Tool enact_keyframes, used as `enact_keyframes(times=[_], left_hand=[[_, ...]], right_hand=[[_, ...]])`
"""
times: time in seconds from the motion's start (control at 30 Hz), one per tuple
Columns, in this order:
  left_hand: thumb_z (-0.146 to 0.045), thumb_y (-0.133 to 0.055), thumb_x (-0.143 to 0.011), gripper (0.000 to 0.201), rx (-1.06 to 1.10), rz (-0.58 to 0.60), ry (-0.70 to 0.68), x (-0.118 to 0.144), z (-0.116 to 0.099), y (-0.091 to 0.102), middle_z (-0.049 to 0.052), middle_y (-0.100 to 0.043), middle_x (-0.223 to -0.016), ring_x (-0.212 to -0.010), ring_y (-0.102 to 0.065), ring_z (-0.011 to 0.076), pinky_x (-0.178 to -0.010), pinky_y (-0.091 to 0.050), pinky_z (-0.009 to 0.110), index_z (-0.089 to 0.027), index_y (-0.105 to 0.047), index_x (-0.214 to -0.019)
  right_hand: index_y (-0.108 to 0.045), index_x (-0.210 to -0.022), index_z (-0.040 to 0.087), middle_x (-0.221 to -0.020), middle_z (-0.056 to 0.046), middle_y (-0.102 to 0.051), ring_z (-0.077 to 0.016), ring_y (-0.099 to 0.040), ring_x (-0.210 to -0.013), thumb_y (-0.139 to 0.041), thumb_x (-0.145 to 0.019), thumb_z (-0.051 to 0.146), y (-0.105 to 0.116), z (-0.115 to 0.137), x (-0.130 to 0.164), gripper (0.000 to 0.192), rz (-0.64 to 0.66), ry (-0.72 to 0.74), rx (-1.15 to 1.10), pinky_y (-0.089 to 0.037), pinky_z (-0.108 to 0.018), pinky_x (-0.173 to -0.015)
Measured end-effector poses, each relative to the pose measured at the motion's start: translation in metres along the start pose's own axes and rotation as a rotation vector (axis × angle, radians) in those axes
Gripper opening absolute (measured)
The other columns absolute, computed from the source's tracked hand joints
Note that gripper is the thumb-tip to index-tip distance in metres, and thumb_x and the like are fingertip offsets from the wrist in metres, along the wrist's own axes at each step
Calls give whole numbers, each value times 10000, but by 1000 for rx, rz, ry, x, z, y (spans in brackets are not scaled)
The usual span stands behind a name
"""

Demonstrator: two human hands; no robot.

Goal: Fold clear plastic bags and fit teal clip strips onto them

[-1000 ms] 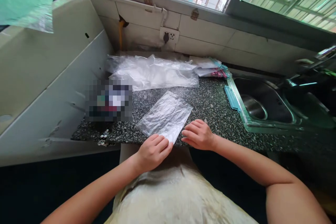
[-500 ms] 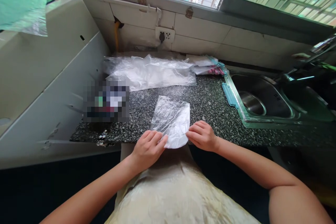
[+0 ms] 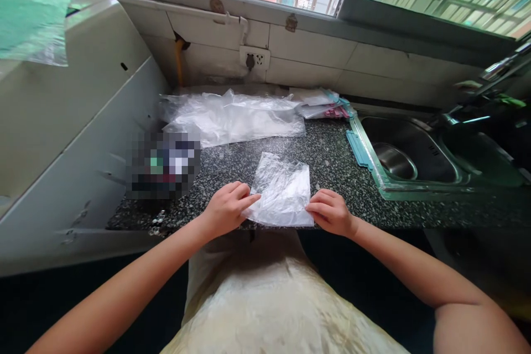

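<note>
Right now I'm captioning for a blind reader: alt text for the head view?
Two bare hands, left hand and right hand, pinch the near corners of a small clear plastic bag lying on a speckled countertop; more plastic bags lie behind, a steel sink right.

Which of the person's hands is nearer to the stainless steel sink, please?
The right hand: it lies on the dark speckled countertop just left of the stainless steel sink. The left hand is farther left.

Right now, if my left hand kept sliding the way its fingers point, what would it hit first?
The left hand points right, across the clear bag it touches; past that, probably the right hand at the opposite edge.
</note>
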State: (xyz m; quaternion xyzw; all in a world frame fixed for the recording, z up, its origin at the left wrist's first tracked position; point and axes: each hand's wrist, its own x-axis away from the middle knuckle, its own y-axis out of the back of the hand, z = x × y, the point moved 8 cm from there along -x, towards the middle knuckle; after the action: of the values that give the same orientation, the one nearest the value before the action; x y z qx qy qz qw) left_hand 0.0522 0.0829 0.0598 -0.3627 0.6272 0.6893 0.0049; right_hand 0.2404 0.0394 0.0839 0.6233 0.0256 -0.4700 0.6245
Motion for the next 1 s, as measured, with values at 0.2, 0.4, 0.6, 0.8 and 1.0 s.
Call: enact_keyframes(times=[0.2,0.4,0.6,0.8,1.0], left_hand=[[-66,-471,-712,220,97,41,-95,-17,3,3,34,-547,-730,-671,-458,158,-591,-382,274,-201,-635,-771],[-78,-458,-714,201,118,48,-140,-15,-5,13,38,-561,-726,-657,-469,160,-595,-394,283,-194,-617,-755],[-136,-457,-801,152,239,136,-67,-16,-4,4,72,-650,-930,-843,-588,179,-734,-448,302,-181,-590,-744],[-195,-422,-850,188,477,284,221,-22,18,-16,34,-657,-739,-698,-598,145,-665,-454,250,-167,-590,-772],[-249,-449,-824,189,636,324,460,-21,38,-23,0,-617,-651,-615,-556,128,-584,-423,223,-163,-596,-740]], right_hand=[[-613,-878,195,-745,-39,-624,-142,-543,-696,-527,-806,131,3,-13,7,130,26,-61,33,-470,-282,-635],[-639,-912,178,-814,-59,-631,-160,-521,-751,-543,-816,177,-10,-30,7,135,175,-106,200,-447,-298,-688],[-650,-823,179,-782,-45,-629,-142,-487,-730,-535,-865,210,-18,-31,6,126,218,-76,223,-388,-282,-693],[-642,-858,178,-797,-45,-644,-151,-511,-747,-538,-860,222,-21,-34,5,113,232,-111,177,-395,-292,-709],[-627,-948,169,-868,-67,-655,-174,-533,-792,-518,-787,128,-20,-42,4,199,257,-174,124,-405,-318,-729]])
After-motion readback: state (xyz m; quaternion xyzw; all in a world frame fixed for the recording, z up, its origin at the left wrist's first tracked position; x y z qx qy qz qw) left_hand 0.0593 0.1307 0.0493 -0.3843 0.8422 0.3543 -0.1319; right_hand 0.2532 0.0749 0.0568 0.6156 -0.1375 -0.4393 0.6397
